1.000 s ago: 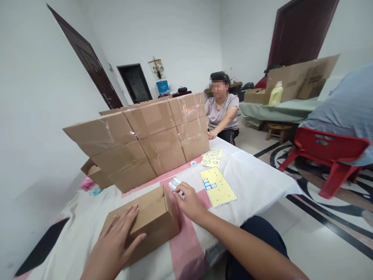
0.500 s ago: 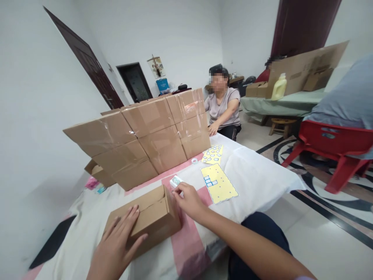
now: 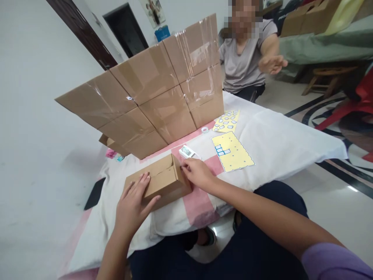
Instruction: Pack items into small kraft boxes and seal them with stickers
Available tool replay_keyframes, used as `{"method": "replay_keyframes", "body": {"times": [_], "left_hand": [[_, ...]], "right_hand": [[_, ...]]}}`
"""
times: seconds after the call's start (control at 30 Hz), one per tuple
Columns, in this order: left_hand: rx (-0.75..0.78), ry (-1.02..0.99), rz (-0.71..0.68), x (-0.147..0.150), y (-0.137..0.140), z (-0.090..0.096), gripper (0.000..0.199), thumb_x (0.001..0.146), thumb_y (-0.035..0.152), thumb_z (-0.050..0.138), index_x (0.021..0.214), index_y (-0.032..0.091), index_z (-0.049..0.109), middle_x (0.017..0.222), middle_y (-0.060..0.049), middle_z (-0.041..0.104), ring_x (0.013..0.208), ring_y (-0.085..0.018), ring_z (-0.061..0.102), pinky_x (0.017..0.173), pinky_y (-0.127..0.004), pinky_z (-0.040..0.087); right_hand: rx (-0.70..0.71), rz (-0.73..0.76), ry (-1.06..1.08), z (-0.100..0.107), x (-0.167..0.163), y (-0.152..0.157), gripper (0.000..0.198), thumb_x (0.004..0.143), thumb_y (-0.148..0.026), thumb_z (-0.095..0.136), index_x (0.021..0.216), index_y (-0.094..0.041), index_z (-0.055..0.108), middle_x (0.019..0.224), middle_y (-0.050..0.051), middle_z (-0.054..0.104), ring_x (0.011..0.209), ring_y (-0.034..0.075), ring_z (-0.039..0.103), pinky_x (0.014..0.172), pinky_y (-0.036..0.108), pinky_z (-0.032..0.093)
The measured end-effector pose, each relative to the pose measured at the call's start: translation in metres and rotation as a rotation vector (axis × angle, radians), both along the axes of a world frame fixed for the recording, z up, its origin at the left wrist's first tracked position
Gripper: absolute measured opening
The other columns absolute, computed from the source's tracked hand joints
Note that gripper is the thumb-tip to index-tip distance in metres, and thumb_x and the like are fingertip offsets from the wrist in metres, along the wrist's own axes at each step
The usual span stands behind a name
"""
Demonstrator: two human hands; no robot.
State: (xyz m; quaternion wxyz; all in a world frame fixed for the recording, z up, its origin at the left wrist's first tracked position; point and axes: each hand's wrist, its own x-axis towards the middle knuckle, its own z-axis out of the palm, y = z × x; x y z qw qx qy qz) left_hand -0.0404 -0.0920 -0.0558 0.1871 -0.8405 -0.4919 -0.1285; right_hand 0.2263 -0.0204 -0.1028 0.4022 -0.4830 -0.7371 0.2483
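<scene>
A closed brown cardboard box sits on the cloth-covered table in front of me. My left hand lies flat on its top at the left, fingers spread and thumb along the near edge. At the right end of the box my right hand has thumb and fingers pinched together. What is between those fingertips, if anything, I cannot make out. Just behind that hand lies a small white packet with a picture on it. Right of it is a yellow card with blue-outlined rectangles at its left.
A tall cardboard partition stands across the table. Beside its foot are a tape roll and a second yellow card covered in small rectangles. A person sits beyond. The white tablecloth reaches the right edge.
My view has dipped and shifted, so the table sits differently in it. The other person's hand has lifted from the table and is held out. My hands keep their places at the box.
</scene>
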Motion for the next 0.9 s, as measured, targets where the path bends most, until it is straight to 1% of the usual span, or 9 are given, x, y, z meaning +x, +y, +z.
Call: {"method": "replay_keyframes", "body": {"times": [0.17, 0.3, 0.43, 0.5, 0.6, 0.67, 0.73, 0.87, 0.9], "left_hand": [[-0.016, -0.016, 0.005, 0.001, 0.0, 0.0, 0.068, 0.094, 0.053, 0.054, 0.152, 0.026, 0.031, 0.151, -0.011, 0.052, 0.138, -0.03, 0.05, 0.116, -0.05, 0.039], [-0.018, -0.023, 0.008, 0.0, -0.001, 0.0, 0.068, 0.094, 0.052, 0.056, 0.152, 0.026, 0.032, 0.151, -0.011, 0.051, 0.139, -0.029, 0.05, 0.116, -0.049, 0.038], [-0.027, -0.015, 0.016, -0.001, -0.002, 0.0, 0.069, 0.093, 0.051, 0.057, 0.152, 0.026, 0.031, 0.152, -0.011, 0.051, 0.139, -0.03, 0.049, 0.115, -0.049, 0.039], [-0.025, -0.011, 0.012, -0.001, -0.002, 0.0, 0.068, 0.094, 0.05, 0.057, 0.152, 0.025, 0.032, 0.152, -0.011, 0.051, 0.139, -0.029, 0.049, 0.114, -0.048, 0.04], [-0.02, -0.006, 0.011, 0.0, -0.001, 0.001, 0.067, 0.094, 0.051, 0.056, 0.151, 0.024, 0.033, 0.152, -0.011, 0.051, 0.139, -0.029, 0.049, 0.114, -0.047, 0.04], [-0.01, -0.004, 0.008, 0.001, 0.0, 0.001, 0.066, 0.094, 0.052, 0.055, 0.15, 0.024, 0.034, 0.151, -0.011, 0.052, 0.139, -0.029, 0.05, 0.114, -0.047, 0.04], [0.003, -0.002, 0.001, 0.001, 0.001, 0.001, 0.066, 0.095, 0.053, 0.054, 0.15, 0.023, 0.035, 0.15, -0.011, 0.052, 0.138, -0.029, 0.051, 0.113, -0.047, 0.041], [0.008, 0.005, -0.003, 0.001, 0.001, 0.001, 0.065, 0.095, 0.054, 0.053, 0.149, 0.022, 0.036, 0.15, -0.01, 0.053, 0.138, -0.028, 0.051, 0.112, -0.046, 0.042], [0.008, 0.007, -0.004, 0.001, 0.0, 0.001, 0.065, 0.095, 0.054, 0.053, 0.149, 0.022, 0.036, 0.15, -0.01, 0.053, 0.138, -0.028, 0.051, 0.112, -0.046, 0.042]], "right_hand": [[0.039, 0.061, -0.033, 0.0, 0.002, 0.004, 0.016, 0.094, -0.013, 0.056, 0.088, -0.017, 0.071, 0.093, 0.007, 0.072, 0.086, 0.02, 0.064, 0.073, 0.029, 0.041], [0.025, 0.18, -0.043, 0.001, 0.008, 0.015, 0.016, 0.093, -0.013, 0.059, 0.09, -0.018, 0.074, 0.092, 0.006, 0.075, 0.084, 0.02, 0.064, 0.074, 0.029, 0.042], [0.064, 0.309, -0.077, 0.006, 0.014, 0.024, 0.014, 0.09, -0.012, 0.062, 0.089, -0.019, 0.075, 0.095, 0.005, 0.075, 0.086, 0.02, 0.065, 0.076, 0.03, 0.042], [0.052, 0.386, -0.058, 0.011, 0.02, 0.024, 0.013, 0.088, -0.011, 0.063, 0.085, -0.017, 0.074, 0.088, 0.004, 0.074, 0.082, 0.019, 0.063, 0.072, 0.029, 0.041], [-0.119, 0.546, -0.022, 0.023, 0.034, 0.021, 0.008, 0.085, -0.013, 0.067, 0.081, -0.015, 0.073, 0.074, 0.0, 0.069, 0.069, 0.015, 0.059, 0.063, 0.026, 0.039], [-0.291, 0.724, -0.017, 0.03, 0.045, 0.02, 0.008, 0.083, -0.018, 0.069, 0.086, -0.015, 0.075, 0.076, 0.0, 0.07, 0.069, 0.014, 0.06, 0.062, 0.024, 0.04], [-0.434, 0.862, -0.042, 0.035, 0.054, 0.02, 0.016, 0.083, -0.022, 0.07, 0.095, -0.014, 0.077, 0.083, 0.002, 0.073, 0.072, 0.013, 0.061, 0.063, 0.024, 0.042], [-0.486, 0.748, -0.059, 0.035, 0.057, 0.024, 0.033, 0.084, -0.022, 0.067, 0.113, -0.01, 0.074, 0.088, 0.005, 0.073, 0.072, 0.013, 0.061, 0.062, 0.022, 0.042], [-0.497, 0.754, -0.042, 0.034, 0.056, 0.025, 0.036, 0.083, -0.021, 0.067, 0.117, -0.009, 0.072, 0.09, 0.006, 0.073, 0.074, 0.013, 0.061, 0.062, 0.022, 0.042]]}}
